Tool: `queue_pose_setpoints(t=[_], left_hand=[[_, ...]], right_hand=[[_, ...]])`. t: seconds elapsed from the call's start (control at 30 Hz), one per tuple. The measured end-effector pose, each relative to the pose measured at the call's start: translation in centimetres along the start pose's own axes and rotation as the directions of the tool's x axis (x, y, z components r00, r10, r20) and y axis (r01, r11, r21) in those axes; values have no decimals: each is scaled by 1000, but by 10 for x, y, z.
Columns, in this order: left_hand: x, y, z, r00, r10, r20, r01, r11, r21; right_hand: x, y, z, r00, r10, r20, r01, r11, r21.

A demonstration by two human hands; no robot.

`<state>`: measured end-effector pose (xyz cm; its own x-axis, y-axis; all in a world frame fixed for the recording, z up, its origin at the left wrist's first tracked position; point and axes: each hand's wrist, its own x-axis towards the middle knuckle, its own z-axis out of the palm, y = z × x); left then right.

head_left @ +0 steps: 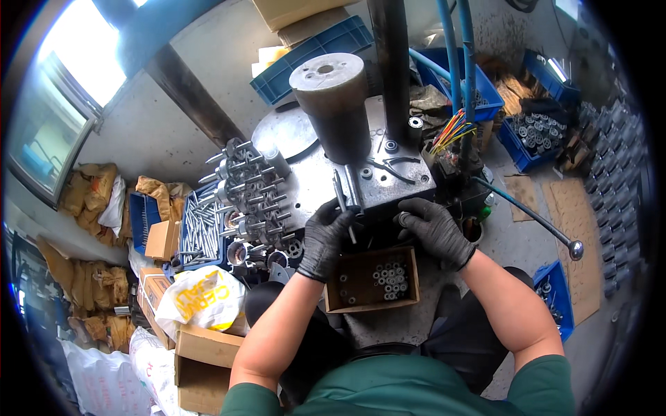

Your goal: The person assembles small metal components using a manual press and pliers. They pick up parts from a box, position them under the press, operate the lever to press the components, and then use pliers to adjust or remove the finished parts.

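Both my hands wear dark gloves. My left hand (326, 239) is closed round a slim metal shaft (340, 193), tilted over the front edge of the steel press table (409, 170). Right beside the shaft a second metal bar (352, 186) shows; I cannot tell whether my hand touches it. My right hand (438, 232) pinches a small round metal bearing (404, 219) between thumb and fingers, at the table's front right. Below and between my hands stands an open cardboard box (361, 306) with many small bearings (392, 279) in it.
A thick steel cylinder (329, 111) rises over the table. Pliers (397, 170) and loose rings lie at its right. Stacked rotors with shafts (250, 187) crowd the left side, beside a blue bin of rods (201, 232). A ball-ended lever (576, 249) juts out at right.
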<state>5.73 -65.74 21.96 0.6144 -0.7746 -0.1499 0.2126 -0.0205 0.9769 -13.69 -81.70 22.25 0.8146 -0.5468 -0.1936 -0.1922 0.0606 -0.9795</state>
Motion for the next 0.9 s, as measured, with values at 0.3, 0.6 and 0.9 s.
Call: queue_pose_setpoints(t=[0.3,0.6,0.9], left_hand=[[-24,-33,24,925,-14,379,9,1000,15],[-16,-32,10,929,-136,344,30,955,296],[-18,-26,1,946,-22,323,-62,967,246]], right_hand=[[10,-5,30,998,46,-43,-20,880,475],[22,-8,36,999,-21,35,4,908,418],[24,-10,55,997,-80,-6,77,931,357]])
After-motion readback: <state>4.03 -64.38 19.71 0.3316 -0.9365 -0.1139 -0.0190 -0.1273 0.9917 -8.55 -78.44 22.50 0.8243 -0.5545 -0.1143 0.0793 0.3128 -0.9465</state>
